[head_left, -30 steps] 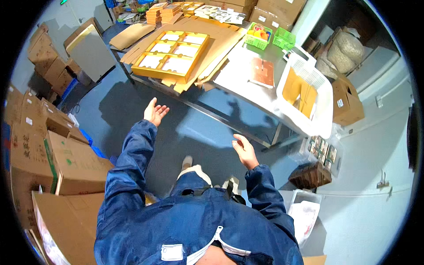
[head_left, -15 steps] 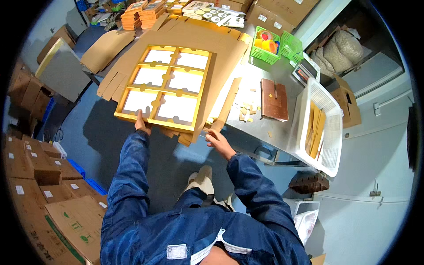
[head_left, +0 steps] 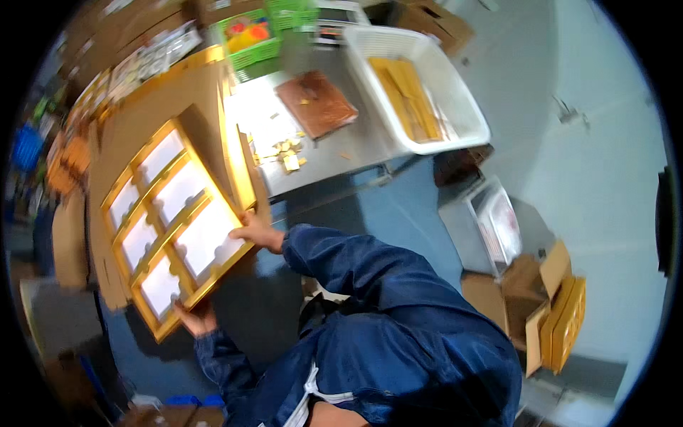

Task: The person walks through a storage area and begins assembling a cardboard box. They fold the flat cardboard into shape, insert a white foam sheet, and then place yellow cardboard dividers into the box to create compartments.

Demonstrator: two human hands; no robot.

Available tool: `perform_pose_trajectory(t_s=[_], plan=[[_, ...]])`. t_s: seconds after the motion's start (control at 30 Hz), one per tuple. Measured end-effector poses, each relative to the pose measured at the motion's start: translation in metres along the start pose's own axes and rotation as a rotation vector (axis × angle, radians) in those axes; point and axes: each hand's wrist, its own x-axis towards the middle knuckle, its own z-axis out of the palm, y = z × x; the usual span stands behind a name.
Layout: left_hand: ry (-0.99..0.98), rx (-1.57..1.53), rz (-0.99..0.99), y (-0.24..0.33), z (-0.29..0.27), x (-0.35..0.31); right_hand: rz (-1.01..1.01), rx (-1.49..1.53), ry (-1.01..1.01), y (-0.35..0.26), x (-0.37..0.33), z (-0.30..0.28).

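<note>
A shallow golden-yellow tray (head_left: 219, 275), divided into several white-bottomed compartments, is tilted in front of me at the table's left part. My left hand (head_left: 196, 318) grips its near edge, thumb over the rim and fingers hidden beneath. At the tray's right corner, my right hand (head_left: 259, 233) is closed on the rim, its thumb reaching over the white compartment floor. Brown cardboard sheets (head_left: 206, 96) lie under and behind the tray. Small yellow scraps (head_left: 288, 155) are scattered on the metal table (head_left: 341, 165) to the right of the tray.
A brown-covered book (head_left: 317, 107) lies on the table. Beside it stands a white plastic basket (head_left: 459, 107) holding yellow strips (head_left: 404, 96). Green baskets (head_left: 249, 53) are at the back. On the right are a grey bin (head_left: 473, 228) and an open carton (head_left: 523, 285) beside yellow boxes (head_left: 565, 324).
My view has swung to the right. The tray has turned and come nearer to me. My right hand, earlier apart from the tray, now grips its right corner.
</note>
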Motion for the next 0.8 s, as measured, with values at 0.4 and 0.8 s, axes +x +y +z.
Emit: perform_pose_trajectory(t_s=[0.4, 0.8], plan=[[-0.931, 0.702, 0.365, -0.035, 0.179, -0.232, -0.486, 0.518, 0.552, -0.117, -0.406, -0.116], [-1.142, 0.910, -0.170, -0.288, 0.210, -0.330, -0.922, 0.611, 1.765, 0.014, -0.907, -0.395]])
